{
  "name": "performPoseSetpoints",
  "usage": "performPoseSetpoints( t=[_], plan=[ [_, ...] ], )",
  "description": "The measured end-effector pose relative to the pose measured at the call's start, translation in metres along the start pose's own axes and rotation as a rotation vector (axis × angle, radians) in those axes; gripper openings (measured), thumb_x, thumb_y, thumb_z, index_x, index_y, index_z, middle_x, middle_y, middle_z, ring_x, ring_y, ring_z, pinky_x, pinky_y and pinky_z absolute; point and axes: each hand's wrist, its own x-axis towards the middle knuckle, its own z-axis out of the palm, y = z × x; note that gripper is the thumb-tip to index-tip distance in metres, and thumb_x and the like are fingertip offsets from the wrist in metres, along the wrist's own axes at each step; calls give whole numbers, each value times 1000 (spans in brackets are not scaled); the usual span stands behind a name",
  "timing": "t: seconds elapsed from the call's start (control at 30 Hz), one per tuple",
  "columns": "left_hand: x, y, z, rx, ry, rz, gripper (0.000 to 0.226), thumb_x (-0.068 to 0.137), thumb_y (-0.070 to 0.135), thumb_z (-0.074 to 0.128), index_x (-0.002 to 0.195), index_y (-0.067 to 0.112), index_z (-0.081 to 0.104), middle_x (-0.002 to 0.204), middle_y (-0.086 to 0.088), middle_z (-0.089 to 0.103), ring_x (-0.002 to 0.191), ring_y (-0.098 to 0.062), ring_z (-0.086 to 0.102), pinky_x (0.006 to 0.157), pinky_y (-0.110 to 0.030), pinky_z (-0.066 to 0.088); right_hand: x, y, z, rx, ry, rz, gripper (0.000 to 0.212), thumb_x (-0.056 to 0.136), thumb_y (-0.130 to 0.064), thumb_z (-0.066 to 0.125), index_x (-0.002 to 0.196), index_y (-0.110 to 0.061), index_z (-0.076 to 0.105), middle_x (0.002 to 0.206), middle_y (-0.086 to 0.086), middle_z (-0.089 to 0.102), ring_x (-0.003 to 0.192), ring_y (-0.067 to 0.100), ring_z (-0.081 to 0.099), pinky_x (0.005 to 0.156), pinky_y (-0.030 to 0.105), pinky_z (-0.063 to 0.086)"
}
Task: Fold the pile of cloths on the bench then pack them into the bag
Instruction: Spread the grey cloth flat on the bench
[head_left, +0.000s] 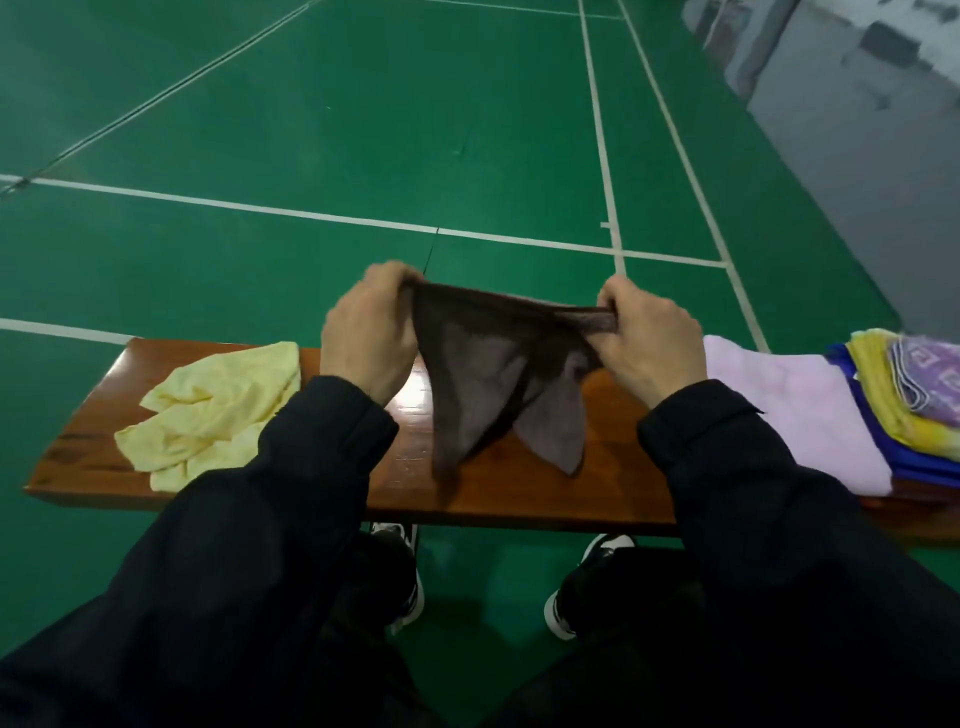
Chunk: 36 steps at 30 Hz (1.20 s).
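A brown cloth (483, 379) hangs above the middle of the wooden bench (613, 483), stretched along its top edge. My left hand (369, 338) grips its left corner and my right hand (649, 345) grips its right corner. Two loose points of the cloth droop down to the bench top. A crumpled pale yellow cloth (208, 415) lies on the bench to the left. On the right lies a flat pink cloth (789, 410), and beside it a stack of blue, yellow and purple patterned cloths (914, 405). No bag is in view.
The bench stands on a green court floor with white lines (311, 213). My two shoes (576, 587) show under the bench's near edge. A grey wall (857, 93) runs along the far right.
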Motion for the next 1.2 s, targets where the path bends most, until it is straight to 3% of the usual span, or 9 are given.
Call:
performPoseSetpoints(
  t=[0.17,0.37,0.47,0.57,0.7,0.9,0.97,1.07,1.2],
  plan=[
    [-22,6,-19,-27,198,253,21,98,10,45,107,3,63,96,-13,63,87,-30,56,75,-41,46,-26,14,-1,323,36,-66,20,90,-30,72,86,-21,54,76,-3,58,69,22,55,58,35,43],
    [-112,-62,-8,126,-370,454,20,89,24,47,98,16,64,85,-1,58,76,-24,55,66,-38,47,-105,45,50,195,-390,-91,11,98,-36,62,98,-25,64,92,-7,64,84,13,59,77,36,53],
    [-145,-90,10,69,-604,306,22,94,36,44,102,26,62,89,9,56,84,-18,60,70,-34,51,-132,51,71,96,-587,-26,14,96,-41,60,93,-28,65,85,-10,65,80,15,61,72,36,51],
    [-152,-97,16,-59,-660,144,14,93,48,46,93,41,58,86,18,55,80,-7,59,71,-27,48,-138,57,74,187,-657,65,13,93,-38,67,81,-34,65,75,-11,65,72,7,60,66,31,48],
    [-145,-90,14,-425,-618,-154,11,87,44,61,84,33,64,81,9,64,78,-6,61,72,-22,47,-125,59,60,729,-660,371,13,83,-16,83,84,-17,70,80,1,74,74,6,67,68,19,53],
    [-93,-80,44,-460,-394,-328,15,98,23,61,83,22,58,77,9,59,70,0,55,61,-13,42,-80,54,72,1457,-447,824,36,82,-8,74,117,-4,65,110,14,76,102,30,73,82,37,61],
    [-78,-80,60,-412,-350,-393,17,100,19,59,84,25,57,81,5,60,75,-7,56,61,-16,42,-64,56,81,1373,-350,886,23,91,-14,72,113,-8,69,106,12,77,102,30,73,88,44,60],
    [-60,-84,84,-261,-350,-420,12,100,27,58,91,20,61,89,3,65,84,-18,61,71,-32,47,-50,65,102,923,-272,818,17,98,-29,67,95,-14,74,95,5,77,94,26,72,93,45,57],
    [-51,-89,110,-16,-360,-367,23,101,34,56,102,13,65,98,-10,71,89,-32,65,75,-36,50,-51,64,123,459,-219,667,23,100,-35,61,89,-16,67,83,-3,67,84,21,63,72,31,44]
  ],
)
